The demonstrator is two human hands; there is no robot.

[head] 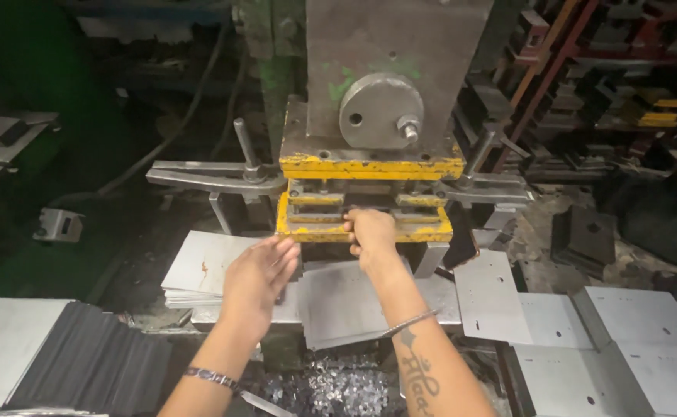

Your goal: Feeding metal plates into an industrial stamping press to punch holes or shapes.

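Note:
A press machine with a yellow die set [369, 224] stands in front of me. My right hand [371, 235] reaches into the gap at the die's front edge, fingers closed around something there; what it grips is hidden. My left hand [259, 279] hovers with fingers spread over the edge of a stack of thin metal sheets [199, 270] left of the die. A second pile of grey sheets [346, 305] lies under my right forearm.
Punched metal plates [585, 340] cover the bench at the right. A fanned row of dark sheets [83, 363] sits at lower left. Metal scrap bits [330, 390] lie below the bench. Clamp bars [215, 176] flank the die, racks of tooling stand behind right.

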